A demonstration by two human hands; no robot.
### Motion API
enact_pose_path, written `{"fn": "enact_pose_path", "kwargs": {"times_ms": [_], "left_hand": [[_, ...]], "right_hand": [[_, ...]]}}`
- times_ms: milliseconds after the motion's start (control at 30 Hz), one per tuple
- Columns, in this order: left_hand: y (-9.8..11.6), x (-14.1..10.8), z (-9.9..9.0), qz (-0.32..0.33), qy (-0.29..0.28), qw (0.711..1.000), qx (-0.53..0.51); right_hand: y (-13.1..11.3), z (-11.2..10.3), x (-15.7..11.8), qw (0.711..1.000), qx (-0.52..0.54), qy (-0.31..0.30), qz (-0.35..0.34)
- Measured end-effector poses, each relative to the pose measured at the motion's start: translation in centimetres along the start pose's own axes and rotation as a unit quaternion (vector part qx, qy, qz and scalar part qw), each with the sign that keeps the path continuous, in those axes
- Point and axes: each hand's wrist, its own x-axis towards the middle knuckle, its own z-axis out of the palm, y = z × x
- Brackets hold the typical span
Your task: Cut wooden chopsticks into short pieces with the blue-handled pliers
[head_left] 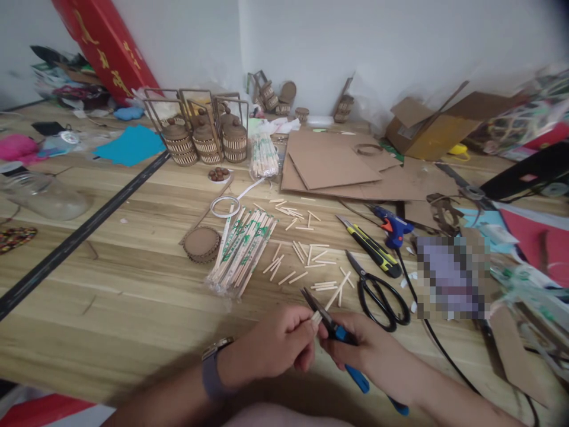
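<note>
Near the bottom centre, my left hand (284, 338) pinches the end of some thin wooden sticks (335, 295). My right hand (368, 350) is closed around blue-handled cutters (344, 335), whose dark jaws lie across the sticks just above my left fingertips. Many short cut stick pieces (302, 252) lie scattered on the wood beyond my hands. A pack of wrapped chopsticks (244, 249) rests to the left of them. Black-handled scissors (380, 296) and a yellow-and-black cutter knife (371, 246) lie to the right.
A round cardboard piece (201, 244) and a white ring (224, 206) lie left of centre. Small lidded baskets (207, 142) stand at the back left, cardboard sheets (333, 163) at the back. A blue glue gun (395, 228) with a black cable is at the right.
</note>
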Motion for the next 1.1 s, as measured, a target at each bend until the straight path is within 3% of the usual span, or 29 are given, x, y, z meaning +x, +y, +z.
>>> {"fn": "enact_pose_path", "kwargs": {"times_ms": [167, 400, 733, 900, 1100], "left_hand": [[-0.5, 0.2, -0.1, 0.007, 0.015, 1.000, -0.022], [-0.6, 0.6, 0.1, -0.024, 0.003, 0.996, -0.081], [-1.0, 0.6, -0.1, -0.017, 0.000, 0.998, -0.065], [-1.4, 0.7, 0.0, -0.005, 0.010, 0.994, -0.108], [-1.1, 0.5, 0.0, -0.001, 0.020, 0.996, -0.086]], "right_hand": [[0.1, -0.3, 0.4, 0.999, 0.032, -0.018, -0.026], [-0.3, -0.6, 0.0, 0.994, 0.099, -0.052, 0.003], [0.6, -0.3, 0.2, 0.998, 0.047, -0.036, 0.007], [0.2, 0.2, 0.3, 0.999, 0.039, -0.008, -0.010], [-0.1, 0.0, 0.4, 1.000, -0.004, -0.001, -0.025]]}}
